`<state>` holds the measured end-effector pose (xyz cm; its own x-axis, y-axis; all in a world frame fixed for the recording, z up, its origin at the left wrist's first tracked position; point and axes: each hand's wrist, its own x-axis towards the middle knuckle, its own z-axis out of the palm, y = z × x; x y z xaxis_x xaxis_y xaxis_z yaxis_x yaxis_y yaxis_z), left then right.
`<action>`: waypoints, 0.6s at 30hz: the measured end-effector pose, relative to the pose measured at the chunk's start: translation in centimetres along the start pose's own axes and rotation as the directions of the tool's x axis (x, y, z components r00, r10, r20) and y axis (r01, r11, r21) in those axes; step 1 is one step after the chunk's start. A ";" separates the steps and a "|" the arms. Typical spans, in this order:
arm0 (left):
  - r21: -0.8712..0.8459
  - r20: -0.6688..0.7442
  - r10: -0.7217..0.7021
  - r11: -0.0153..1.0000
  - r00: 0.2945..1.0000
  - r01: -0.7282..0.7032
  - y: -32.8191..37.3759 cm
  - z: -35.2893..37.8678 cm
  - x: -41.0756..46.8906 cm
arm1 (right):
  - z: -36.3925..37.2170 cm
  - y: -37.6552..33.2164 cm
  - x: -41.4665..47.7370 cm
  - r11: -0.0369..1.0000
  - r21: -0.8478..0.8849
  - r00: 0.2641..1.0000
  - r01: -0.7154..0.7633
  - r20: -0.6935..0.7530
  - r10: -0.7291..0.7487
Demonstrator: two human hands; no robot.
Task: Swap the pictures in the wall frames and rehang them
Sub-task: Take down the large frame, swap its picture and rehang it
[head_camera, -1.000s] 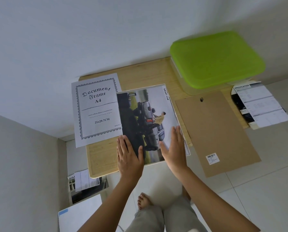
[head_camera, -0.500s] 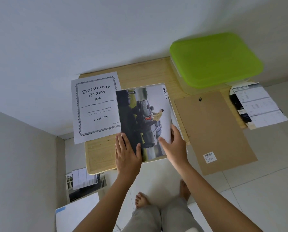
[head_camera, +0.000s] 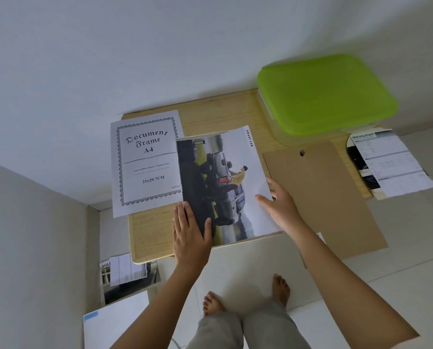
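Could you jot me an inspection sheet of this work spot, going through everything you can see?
Surface: low wooden table against a white wall.
Job's things: car picture lying on the table, overlapping the "Document Frame A4" sheet; brown backing board to its right.
Clutter: green-lidded box; specification sheet; papers on the floor.
Hands: left hand rests flat on the picture's near left corner; right hand touches its right edge, a pinch cannot be told.
Cables: nothing seen.
Surroundings: tiled floor; bare feet.
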<state>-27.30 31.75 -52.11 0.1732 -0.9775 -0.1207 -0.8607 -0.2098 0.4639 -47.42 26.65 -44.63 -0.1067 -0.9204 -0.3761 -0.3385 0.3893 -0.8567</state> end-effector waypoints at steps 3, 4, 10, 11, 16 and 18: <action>-0.011 0.004 0.001 1.000 1.000 -0.001 -0.1 0.0 0.0 | 0.1 0.5 0.3 0.997 -0.063 0.999 0.044 0.028 -0.042; -0.011 0.009 0.000 1.000 1.000 0.000 -0.1 -0.1 0.0 | 0.1 0.5 0.3 0.996 -0.065 0.998 0.066 0.023 -0.064; -0.019 0.032 -0.005 1.000 0.999 0.006 0.4 -0.8 -0.1 | -0.3 -0.7 -0.6 0.981 -0.029 0.982 0.189 -0.015 -0.190; -0.037 0.040 -0.023 0.999 0.999 0.024 0.9 -1.1 -0.2 | -0.5 -1.0 -0.7 0.977 -0.021 0.977 0.214 -0.016 -0.214; -0.200 0.023 -0.065 0.977 0.998 0.069 4.5 -1.6 -1.3 | -4.1 -2.1 -1.3 0.947 0.048 0.947 0.319 0.019 -0.320; -0.303 -0.013 -0.073 0.951 0.997 0.066 7.0 -1.6 -1.6 | -6.7 -2.1 -1.5 0.940 0.075 0.942 0.333 0.024 -0.335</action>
<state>-32.83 31.82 -47.32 0.2423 -0.9596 -0.1429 -0.6614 -0.2711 0.6993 -52.86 26.97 -39.93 0.0354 -0.9965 -0.0753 -0.2839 0.0622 -0.9568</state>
